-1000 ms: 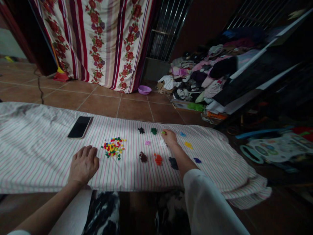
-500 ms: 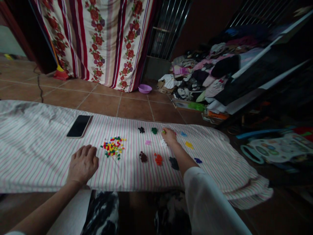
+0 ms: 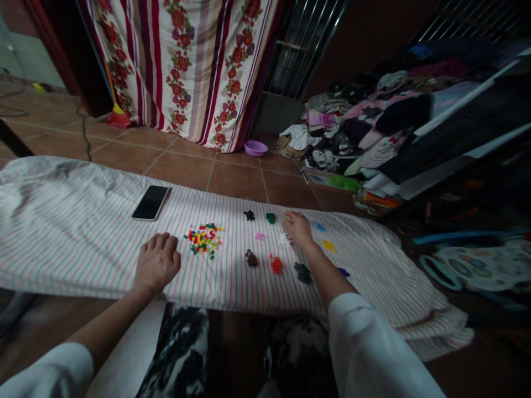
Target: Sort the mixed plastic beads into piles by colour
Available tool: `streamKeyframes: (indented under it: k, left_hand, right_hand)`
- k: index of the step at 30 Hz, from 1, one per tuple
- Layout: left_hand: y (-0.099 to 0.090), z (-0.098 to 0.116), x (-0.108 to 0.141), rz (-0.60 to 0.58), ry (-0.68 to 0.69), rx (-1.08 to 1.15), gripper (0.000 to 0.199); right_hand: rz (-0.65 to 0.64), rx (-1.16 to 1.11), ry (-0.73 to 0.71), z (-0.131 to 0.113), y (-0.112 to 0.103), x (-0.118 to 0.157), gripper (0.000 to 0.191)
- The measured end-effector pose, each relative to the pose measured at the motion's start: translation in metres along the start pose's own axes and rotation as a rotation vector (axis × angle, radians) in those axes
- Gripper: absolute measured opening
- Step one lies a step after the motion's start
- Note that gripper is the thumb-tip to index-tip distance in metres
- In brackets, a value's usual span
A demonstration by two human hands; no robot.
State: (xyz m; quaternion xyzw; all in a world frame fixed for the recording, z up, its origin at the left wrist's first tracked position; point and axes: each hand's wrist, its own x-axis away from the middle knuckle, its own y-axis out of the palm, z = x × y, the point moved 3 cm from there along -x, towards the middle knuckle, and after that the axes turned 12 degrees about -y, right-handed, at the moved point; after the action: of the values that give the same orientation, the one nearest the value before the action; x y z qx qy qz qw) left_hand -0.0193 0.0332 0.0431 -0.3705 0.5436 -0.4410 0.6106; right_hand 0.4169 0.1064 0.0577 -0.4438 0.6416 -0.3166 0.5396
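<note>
My left hand [image 3: 158, 262] lies palm down on the striped cloth [image 3: 99, 237], left of a mixed heap of small coloured pieces [image 3: 204, 240], fingers flat. Over the far part of the cloth, my right hand [image 3: 297, 228] has its fingers curled down beside the white pile [image 3: 286, 239]; whether they hold a piece is too small to tell. Around it are single-colour piles: dark green [image 3: 271, 218], black [image 3: 249, 215], pink [image 3: 259, 236], brown [image 3: 251, 258], orange [image 3: 276, 264], dark grey [image 3: 302, 272], yellow [image 3: 329, 246], light blue [image 3: 319, 226] and dark blue [image 3: 343, 272].
A phone [image 3: 151, 202] lies on the cloth at the left. Beyond the cloth are a purple basin [image 3: 256, 147], a floral curtain [image 3: 199, 66], a red and yellow broom [image 3: 119, 117] and a heap of clothes [image 3: 352, 119] on the tiled floor.
The camera view has shifted, so the cloth and its piles appear further right. My right hand remains near the white pile; my left hand still rests on the cloth.
</note>
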Motion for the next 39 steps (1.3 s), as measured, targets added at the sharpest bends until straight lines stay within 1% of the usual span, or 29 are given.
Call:
streamKeyframes:
  k: [3, 6, 10, 12, 14, 16, 18, 21, 29, 34, 39]
  left_hand:
    - [0.0, 0.0, 0.0, 0.004, -0.006, 0.008, 0.028]
    - [0.0, -0.001, 0.0, 0.016, -0.014, 0.025, 0.027]
    - [0.001, -0.002, 0.001, 0.035, -0.014, 0.05, 0.026]
    - [0.001, -0.002, 0.001, 0.043, -0.015, 0.056, 0.027]
    - [0.002, -0.002, 0.0, 0.045, -0.019, 0.062, 0.027]
    - [0.002, -0.003, 0.0, 0.042, -0.023, 0.068, 0.027]
    - [0.003, -0.003, 0.0, 0.04, -0.025, 0.073, 0.027]
    - [0.004, -0.004, 0.001, 0.04, -0.023, 0.075, 0.027]
    - [0.005, -0.004, 0.0, 0.051, -0.02, 0.07, 0.026]
    - [0.003, -0.004, 0.001, 0.044, -0.018, 0.06, 0.027]
    - [0.002, -0.003, 0.0, 0.047, -0.014, 0.064, 0.027]
  right_hand:
    - [0.043, -0.1, -0.074, -0.027, -0.002, -0.003, 0.027]
    - [0.006, -0.226, -0.162, -0.067, 0.005, -0.001, 0.027]
    - [-0.102, -0.395, -0.337, -0.129, 0.018, 0.011, 0.023]
    - [-0.18, -0.449, -0.39, -0.157, 0.024, 0.019, 0.021]
    - [-0.262, -0.488, -0.455, -0.18, 0.027, 0.027, 0.019]
    - [-0.337, -0.504, -0.519, -0.197, 0.03, 0.033, 0.019]
    - [-0.395, -0.489, -0.559, -0.206, 0.032, 0.037, 0.02]
    - [-0.447, -0.438, -0.571, -0.209, 0.036, 0.041, 0.02]
    - [-0.498, -0.32, -0.549, -0.213, 0.04, 0.042, 0.018]
    - [-0.496, -0.274, -0.519, -0.216, 0.04, 0.041, 0.016]
    - [-0.467, -0.294, -0.526, -0.218, 0.039, 0.043, 0.016]
